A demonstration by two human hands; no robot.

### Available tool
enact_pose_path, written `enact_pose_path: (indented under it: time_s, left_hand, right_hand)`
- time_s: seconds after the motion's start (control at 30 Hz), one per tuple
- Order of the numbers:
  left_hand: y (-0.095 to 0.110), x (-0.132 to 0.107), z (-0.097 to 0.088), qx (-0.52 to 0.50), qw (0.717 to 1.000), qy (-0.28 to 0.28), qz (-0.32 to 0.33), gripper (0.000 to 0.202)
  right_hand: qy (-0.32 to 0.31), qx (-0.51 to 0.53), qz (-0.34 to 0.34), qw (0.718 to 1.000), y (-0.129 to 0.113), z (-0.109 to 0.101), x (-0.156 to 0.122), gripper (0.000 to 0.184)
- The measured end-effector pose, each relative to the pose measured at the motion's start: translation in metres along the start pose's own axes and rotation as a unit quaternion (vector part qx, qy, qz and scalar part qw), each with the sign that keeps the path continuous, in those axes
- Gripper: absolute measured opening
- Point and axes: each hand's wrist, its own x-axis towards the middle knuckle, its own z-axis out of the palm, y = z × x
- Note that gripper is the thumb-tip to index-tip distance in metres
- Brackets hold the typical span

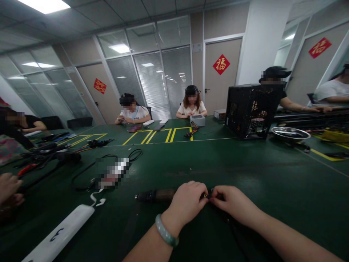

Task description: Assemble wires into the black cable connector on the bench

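Note:
A dark electric screwdriver (156,195) lies level above the green tabletop, its narrow metal tip to the left. My left hand (188,200), with a green bangle at the wrist, is closed over the tool's rear part and hides it. My right hand (231,203) pinches a small dark cable connector (209,193) right beside the left fingertips. A small gold-coloured glint shows between the two hands. From below my right hand a dark cord (231,227) trails towards me, hard to make out on the dark surface. Whether connector and tool are joined cannot be seen.
A white power strip (62,233) lies at front left, with a black cord (81,187) behind it. Cable bundles (51,153) and another person's hand (9,193) are further left. A black computer case (245,111) and a metal bowl (290,134) stand far right. People sit opposite.

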Motion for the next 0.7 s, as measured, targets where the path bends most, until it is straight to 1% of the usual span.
enact_pose_path:
  time_s: [0.17,0.27,0.5,0.7]
  left_hand:
    - [0.0007,-0.0021,-0.0007,-0.019,0.999,0.013,-0.027,0.02]
    - [0.0006,-0.0041,-0.0025,-0.031,0.999,0.014,-0.021,0.022]
    - [-0.0009,-0.0036,-0.0022,-0.046,0.999,0.02,-0.004,0.014]
    - [-0.0004,-0.0032,-0.0001,-0.042,0.999,0.022,0.007,0.012]
  right_hand:
    - [-0.005,-0.001,0.005,1.0,0.001,-0.0005,-0.0009,0.016]
    - [-0.003,-0.004,0.002,1.0,0.002,0.0001,-0.0007,0.016]
    - [-0.004,0.002,-0.003,1.0,0.0023,0.0006,0.0,0.016]
    - [0.0,0.018,0.0,1.0,0.0051,0.0005,0.0012,0.017]
